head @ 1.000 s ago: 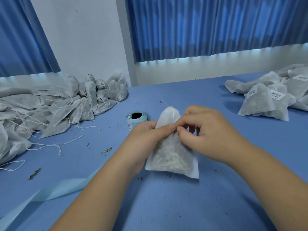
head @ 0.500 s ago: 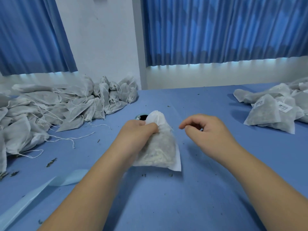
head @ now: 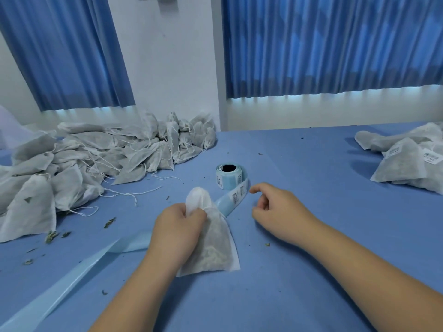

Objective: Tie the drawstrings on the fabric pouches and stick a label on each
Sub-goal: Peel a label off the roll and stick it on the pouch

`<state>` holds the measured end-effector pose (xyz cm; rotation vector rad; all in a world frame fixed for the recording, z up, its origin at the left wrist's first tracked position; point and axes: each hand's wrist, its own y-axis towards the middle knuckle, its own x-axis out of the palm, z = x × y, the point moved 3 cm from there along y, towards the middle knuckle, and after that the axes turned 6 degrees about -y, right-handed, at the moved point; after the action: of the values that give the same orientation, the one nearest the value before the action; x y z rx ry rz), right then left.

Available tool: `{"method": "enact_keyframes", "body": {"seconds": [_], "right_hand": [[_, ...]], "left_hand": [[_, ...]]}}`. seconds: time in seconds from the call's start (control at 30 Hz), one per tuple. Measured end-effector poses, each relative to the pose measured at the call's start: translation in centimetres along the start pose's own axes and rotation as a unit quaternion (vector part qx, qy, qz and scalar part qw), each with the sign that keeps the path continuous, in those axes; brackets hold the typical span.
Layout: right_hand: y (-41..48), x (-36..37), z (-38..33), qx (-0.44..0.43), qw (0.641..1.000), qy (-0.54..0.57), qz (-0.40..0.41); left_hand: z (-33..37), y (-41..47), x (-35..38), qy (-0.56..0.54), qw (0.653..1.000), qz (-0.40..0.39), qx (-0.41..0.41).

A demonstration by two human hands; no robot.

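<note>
A white fabric pouch (head: pixel 215 245) filled with dried herbs lies on the blue table (head: pixel 299 271). My left hand (head: pixel 177 231) grips its gathered neck, and the top of the pouch sticks up above my fingers. My right hand (head: pixel 275 207) hovers to the right of the pouch, fingers loosely curled and holding nothing I can see. A blue label roll (head: pixel 229 176) stands just behind the pouch, and its strip with printed labels (head: pixel 236 195) runs down toward my hands.
A big heap of unlabelled pouches (head: pixel 84 168) with loose strings fills the left side. Labelled pouches (head: pixel 405 161) are piled at the right edge. Spent blue backing strip (head: pixel 60 281) trails to the lower left. Herb crumbs dot the table.
My right hand let go of the pouch top and moved off to the right. My left hand closed round the pouch neck. The view tilted up, uncovering the label roll.
</note>
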<state>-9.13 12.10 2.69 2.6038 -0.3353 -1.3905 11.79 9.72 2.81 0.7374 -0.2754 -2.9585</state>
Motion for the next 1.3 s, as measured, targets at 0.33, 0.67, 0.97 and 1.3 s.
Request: {"method": "enact_keyframes", "body": {"seconds": [0.33,0.67,0.97,1.3], "right_hand": [[3.5,2.6,-2.1,-0.047,0.997,-0.042,-0.051],[3.0,2.0,-0.9,-0.027,0.995,0.092,0.027],[2.7,2.0,-1.0,0.013,0.992,0.121,0.022],[2.4,0.4,-0.2,0.089,0.989,0.118,0.011]], "left_hand": [[-0.8,-0.5,0.8,-0.031,0.999,-0.004,0.04],[-0.9,-0.4,0.9,-0.03,0.998,-0.03,0.046],[-1.2,-0.4,0.9,-0.041,0.998,-0.044,0.027],[-1.3,-0.5,0.5,-0.063,0.997,-0.041,-0.024]]}}
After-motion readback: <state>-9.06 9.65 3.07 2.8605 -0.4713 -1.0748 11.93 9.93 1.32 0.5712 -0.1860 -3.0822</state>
